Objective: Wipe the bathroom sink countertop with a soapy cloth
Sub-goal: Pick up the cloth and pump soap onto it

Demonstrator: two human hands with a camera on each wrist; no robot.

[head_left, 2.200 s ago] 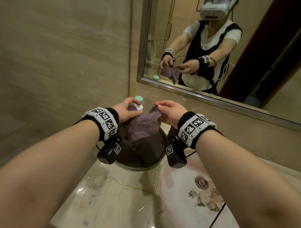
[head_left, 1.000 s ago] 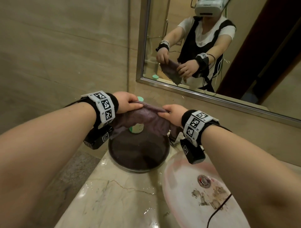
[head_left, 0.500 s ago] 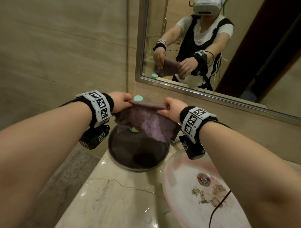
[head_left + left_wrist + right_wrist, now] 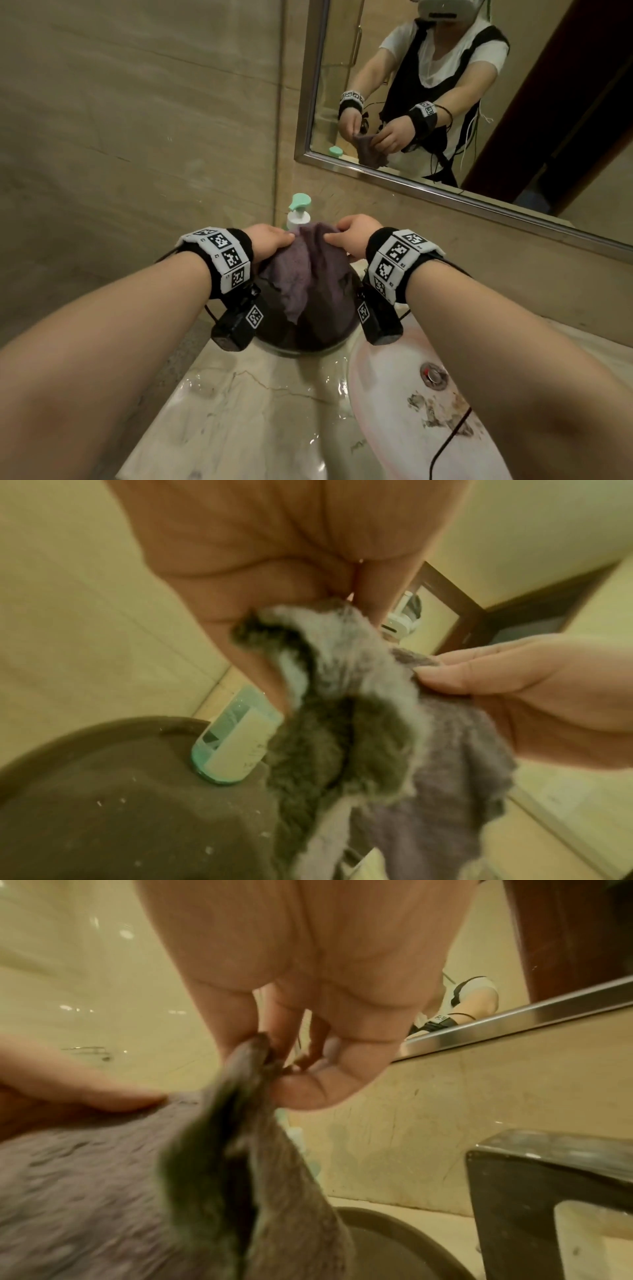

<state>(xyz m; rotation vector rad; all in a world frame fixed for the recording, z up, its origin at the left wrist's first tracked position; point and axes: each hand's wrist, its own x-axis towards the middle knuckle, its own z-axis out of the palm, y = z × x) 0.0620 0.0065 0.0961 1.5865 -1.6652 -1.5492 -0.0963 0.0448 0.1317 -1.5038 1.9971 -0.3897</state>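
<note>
Beige stone walls and a framed mirror back the wet marble countertop in the head view, with the sink on the right, its bowl stained and flaking near the drain. Both hands are up over a dark round basin that stands on the countertop: the left hand and right hand each pinch the top edge of the purple cloth, close together, so it hangs folded down into the basin. A pump bottle stands just behind the cloth. The likeliest slip, I judge, is the hanging cloth or a wrist knocking that bottle over, since they are so close; a loose pinch could also drop the cloth back into the basin, or drip more water onto a countertop that has not yet been wiped. From the left wrist, the left fingers curl on a bunched corner, the right hand's thumb sits on the cloth beside them, and the bottle shows a pale label and green liquid low in it; the basin's dark inside shows pale specks, and I cannot tell whether it holds water. From the right wrist, the right fingers nip a thin fold of cloth, which is blurred, above the basin's rim, with a dark square tap to the right.
</note>
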